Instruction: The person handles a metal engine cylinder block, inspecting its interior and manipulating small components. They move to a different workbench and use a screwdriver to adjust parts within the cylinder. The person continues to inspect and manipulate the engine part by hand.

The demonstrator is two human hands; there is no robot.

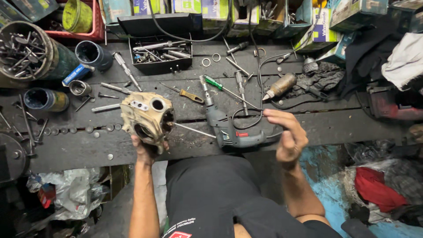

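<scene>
Left hand (143, 150) grips a tan metal casing (147, 119) from below, held up at the near edge of the bench (343, 125); fingers mostly hidden behind it. Right hand (286, 134) is open & empty, fingers loosely curled, hovering just right of the grey drill (227, 128) lying on the bench w/ its cord looping back. A thin rod (194, 130) runs btwn casing & drill. Along the back edge: a row of boxes (319, 28), blue/green/white w/ yellow panels, tops cut off by the frame; a black tray (161, 55) of bolts in front. Far left: a round tin (26, 53) full of valves, a red crate (94, 26) w/ a yellow-green tub. White printed patch on the person's black shirt (207, 198), too small to read. Right side is dark: rags (405, 59) & a red cloth (374, 187), hard to make out.
</scene>
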